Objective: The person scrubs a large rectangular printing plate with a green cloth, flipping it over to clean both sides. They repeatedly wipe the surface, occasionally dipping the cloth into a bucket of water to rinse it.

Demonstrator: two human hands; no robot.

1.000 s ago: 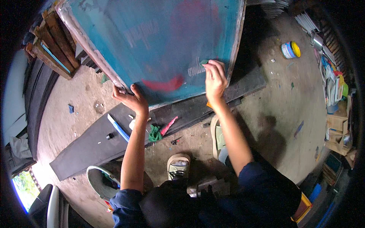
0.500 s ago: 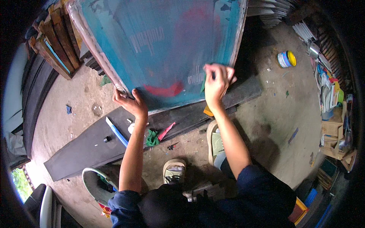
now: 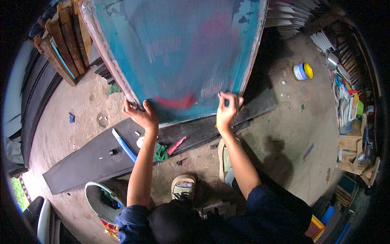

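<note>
A large framed screen-printing mesh (image 3: 195, 69), teal with red-pink stains and pale lettering, stands tilted in front of me. My left hand (image 3: 140, 116) is closed around its lower left corner, thumb on the mesh side. At the lower right part of the mesh, beside the lettering, my right hand (image 3: 228, 110) is closed with fingers bent against the surface. The green cloth it had half a second ago is hidden by the fingers now. Below the frame lies a long dark board (image 3: 89, 162).
On the board are a blue-and-white strip (image 3: 125, 147), a green rag (image 3: 161, 152) and a pink scrap (image 3: 177, 145). An open can with yellow inside (image 3: 303, 71) stands at right on the floor. A bucket (image 3: 103, 201) is near my left elbow. Wooden planks (image 3: 67, 42) lean at back left.
My right hand has moved down along the mesh toward its lower edge, and the green cloth under it no longer shows. My left hand keeps its hold on the corner.
</note>
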